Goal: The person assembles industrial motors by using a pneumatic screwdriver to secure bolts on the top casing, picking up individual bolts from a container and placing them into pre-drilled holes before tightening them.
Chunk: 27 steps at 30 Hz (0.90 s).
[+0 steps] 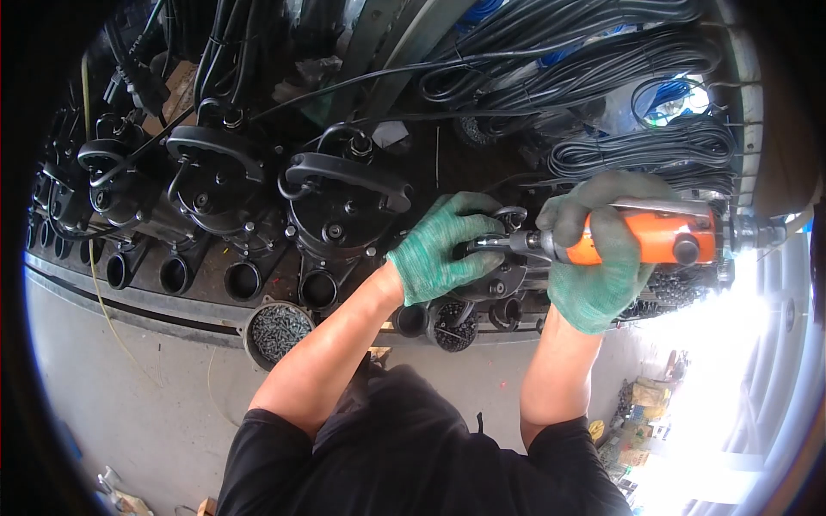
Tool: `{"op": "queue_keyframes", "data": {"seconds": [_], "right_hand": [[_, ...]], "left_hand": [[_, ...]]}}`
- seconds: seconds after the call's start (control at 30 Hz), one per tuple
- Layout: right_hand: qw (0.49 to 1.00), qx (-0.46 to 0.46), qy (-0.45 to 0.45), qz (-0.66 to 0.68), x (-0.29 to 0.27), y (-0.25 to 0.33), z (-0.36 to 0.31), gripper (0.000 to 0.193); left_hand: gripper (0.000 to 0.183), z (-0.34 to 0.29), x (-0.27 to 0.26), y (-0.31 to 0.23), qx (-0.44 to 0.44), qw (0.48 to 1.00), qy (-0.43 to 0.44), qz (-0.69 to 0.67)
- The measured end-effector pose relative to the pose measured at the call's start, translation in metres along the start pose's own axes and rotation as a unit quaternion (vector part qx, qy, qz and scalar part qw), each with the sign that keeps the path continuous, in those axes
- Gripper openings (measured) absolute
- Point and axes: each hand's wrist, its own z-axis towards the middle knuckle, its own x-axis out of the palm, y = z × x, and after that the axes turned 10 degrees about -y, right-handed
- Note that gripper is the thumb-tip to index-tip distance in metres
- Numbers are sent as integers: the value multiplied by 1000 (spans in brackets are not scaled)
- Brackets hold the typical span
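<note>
We've got our right hand [602, 249] wrapped firmly around an orange power tool [667, 239], fingers closed over its body, nose pointing left. That nose ends right by our left hand [443, 249], just over a black handle [518, 242] on one of the pump-like units. Our left fingers are bent around the near end of that handle, but we can't really tell if they're pinching something or just steadying it. Both of us, lefty and righty, are in green knit gloves, and the right one has darker, grimy-looking fingers.

The black unit [506, 282] under our hands is partly hidden by them. Off to our left there's a row of similar black units [344, 211] along the bench, each with a curved handle up top and a round port facing us. A round bowl [252, 342] full of grey screws [282, 331] sits at the bench's front edge by our left forearm, and a smaller tub [453, 346] of dark bits is below our left hand. Coiled black cables [594, 77] are piled up at the back right.
</note>
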Motion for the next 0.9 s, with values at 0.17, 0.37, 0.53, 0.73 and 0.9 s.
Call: {"op": "queue_keyframes", "data": {"seconds": [0.17, 0.37, 0.53, 0.73, 0.9], "right_hand": [[999, 10, 6, 30, -7, -5, 2, 31], [993, -16, 93, 72, -9, -9, 7, 29], [965, -36, 228, 125, -15, -18, 19, 37], [985, 12, 135, 111, -12, -13, 14, 29], [997, 51, -47, 22, 1, -10, 5, 29]], "left_hand": [[37, 0, 0, 0, -6, 1000, 8, 3], [39, 0, -1, 1, -3, 1000, 9, 10], [40, -1, -2, 0, -9, 1000, 11, -3], [43, -2, -1, 0, -16, 1000, 17, -6], [41, 1, -5, 0, -11, 999, 30, -3]]}}
